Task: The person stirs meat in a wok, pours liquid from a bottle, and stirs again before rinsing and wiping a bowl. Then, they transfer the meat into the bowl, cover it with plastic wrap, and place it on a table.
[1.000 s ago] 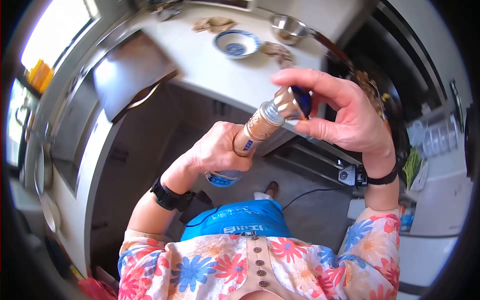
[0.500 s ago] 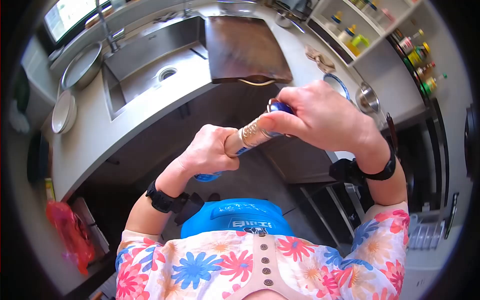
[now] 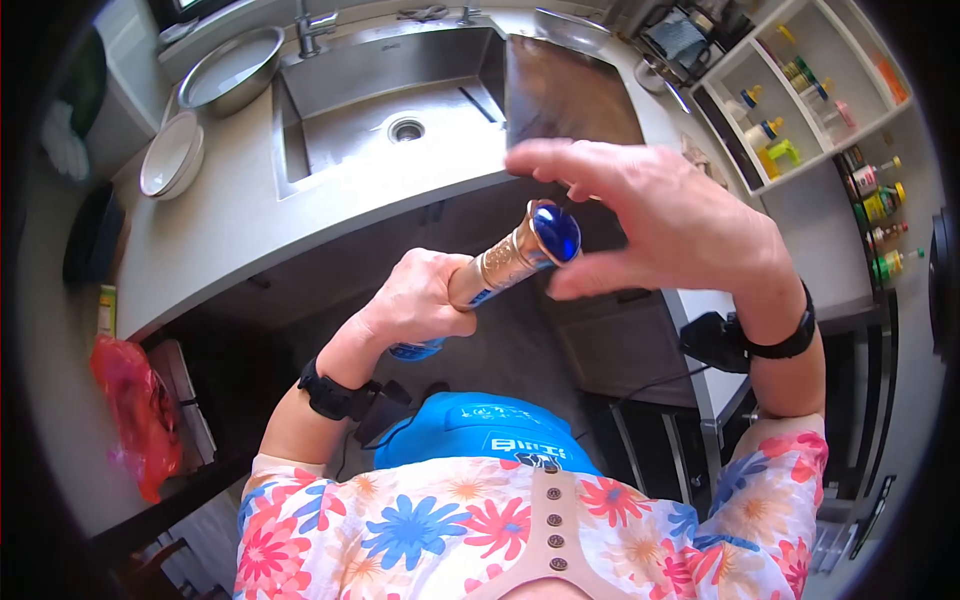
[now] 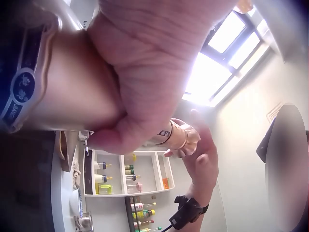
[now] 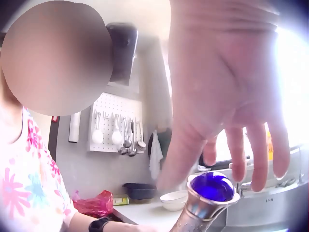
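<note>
My left hand (image 3: 415,295) grips a liquor bottle (image 3: 500,262) by its gold-coloured neck, holding it tilted to the upper right. Blue parts of the bottle's lower end show under that hand. A gold cap with a shiny blue top (image 3: 556,232) sits on the bottle's mouth. My right hand (image 3: 670,220) is spread around the cap, thumb and fingers apart, with a gap to the cap in the head view. In the right wrist view, the fingers stand beside and above the blue-topped cap (image 5: 212,188). The left wrist view shows the pale bottle body (image 4: 72,92) close up.
Ahead is a counter with a steel sink (image 3: 350,150) and a dark board (image 3: 570,95) at its right end. Bowls (image 3: 172,158) and a large metal basin (image 3: 235,75) stand at the left. Shelved bottles (image 3: 765,130) are at the right, a red plastic bag (image 3: 135,420) at lower left.
The cap, held by the right hand at the bare glass mouth earlier, now sits on the bottle. The right hand pressed on it, then opened away. The view has swung left towards the sink.
</note>
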A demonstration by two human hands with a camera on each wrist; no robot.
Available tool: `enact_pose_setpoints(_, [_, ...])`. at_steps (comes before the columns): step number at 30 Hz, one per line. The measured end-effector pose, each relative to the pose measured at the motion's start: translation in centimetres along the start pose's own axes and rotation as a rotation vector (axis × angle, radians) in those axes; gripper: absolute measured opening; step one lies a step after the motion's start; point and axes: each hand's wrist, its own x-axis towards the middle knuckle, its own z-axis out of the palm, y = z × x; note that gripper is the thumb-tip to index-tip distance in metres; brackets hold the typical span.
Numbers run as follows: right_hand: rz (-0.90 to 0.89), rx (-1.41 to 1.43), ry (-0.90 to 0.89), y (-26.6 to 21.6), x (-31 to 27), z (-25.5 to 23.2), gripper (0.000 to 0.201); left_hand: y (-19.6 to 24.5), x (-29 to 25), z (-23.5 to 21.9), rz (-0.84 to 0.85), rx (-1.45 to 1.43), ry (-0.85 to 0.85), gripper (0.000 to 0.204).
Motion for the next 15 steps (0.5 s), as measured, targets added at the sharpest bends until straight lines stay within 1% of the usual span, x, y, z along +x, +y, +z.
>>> enact_pose_setpoints(1, [-0.037, 0.035, -0.155, 0.0, 0.4, -0.1, 0.044, 0.0, -0.1, -0.4, -0.008, -0.043, -0.014, 0.025])
enact_pose_setpoints(2, [-0.009, 0.036, -0.171, -0.4, 1.1, 0.3, 0.041, -0.1, -0.5, -0.9, -0.022, -0.081, -0.017, 0.026])
enact_pose_setpoints(3, [0.071, 0.06, -0.176, -1.0, 1.7, 0.5, 0.038, -0.4, -0.7, -1.0, -0.056, -0.027, -0.015, 0.026])
enact_pose_setpoints(4, [0.148, 0.084, -0.185, -1.5, 2.5, 0.6, 0.035, -0.7, -0.9, -1.2, -0.036, 0.028, 0.033, 0.026])
enact_pose_setpoints(5, [0.099, 0.099, -0.194, -1.6, 3.4, 1.1, 0.035, -0.9, -1.2, -1.4, -0.034, 0.032, 0.081, 0.026])
enact_pose_setpoints(7, [0.439, 0.338, -0.239, -1.7, 4.9, 1.8, 0.032, -1.4, -2.1, -2.4, -0.048, 0.041, 0.152, 0.025])
enact_pose_setpoints(8, [0.412, 0.342, -0.246, -2.1, 5.7, 2.1, 0.032, -1.7, -2.6, -2.9, -0.026, 0.053, 0.206, 0.024])
enact_pose_setpoints(10, [0.403, 0.537, -0.118, -3.0, 6.8, 2.6, 0.033, -1.8, -3.5, -4.2, 0.013, 0.079, 0.329, 0.021])
enact_pose_setpoints(11, [0.349, 0.641, -0.004, -3.0, 6.9, 3.1, 0.033, -2.3, -3.8, -5.4, 0.089, 0.164, 0.483, 0.018])
enact_pose_setpoints(12, [0.329, 0.746, 0.044, -2.9, 6.7, 3.0, 0.033, -2.9, -4.2, -6.8, 0.165, 0.248, 0.633, 0.016])
enact_pose_setpoints(14, [0.327, 0.781, 0.084, -2.9, 5.5, 2.6, 0.033, -4.8, -6.0, -10.5, -0.179, -0.38, 0.683, 0.015])
enact_pose_setpoints(15, [0.385, 0.776, 0.052, -2.7, 4.5, 2.7, 0.033, -6.1, -6.9, -12.6, -0.135, -0.361, 0.802, 0.014])
